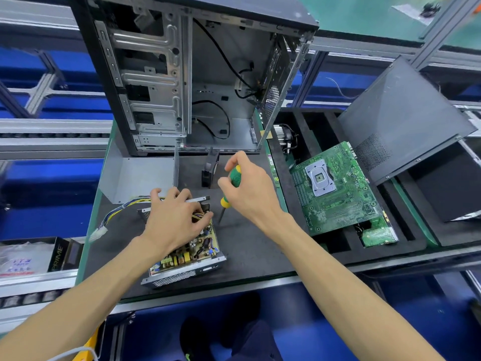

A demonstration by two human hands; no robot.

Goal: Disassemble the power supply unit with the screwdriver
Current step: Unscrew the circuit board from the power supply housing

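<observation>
Head view: opened power supply unit (186,252) on the dark mat (250,246), in front of the computer case (187,74).

We see its long axis running from near-left to far-right, vented end wall nearest us, circuit board exposed, wire bundle (117,212) trailing left. Our left hand (173,220) presses on the unit, fingers curled over its far edge. Our right hand (250,186) grips the green-and-yellow screwdriver (229,192), tip pointing down beside the unit.

Seen from the single wide-angle camera on my head, looking forward and steeply down at close range over my left hand (173,222) and right hand (251,188); frame edges bend, perhaps from lens distortion.
</observation>
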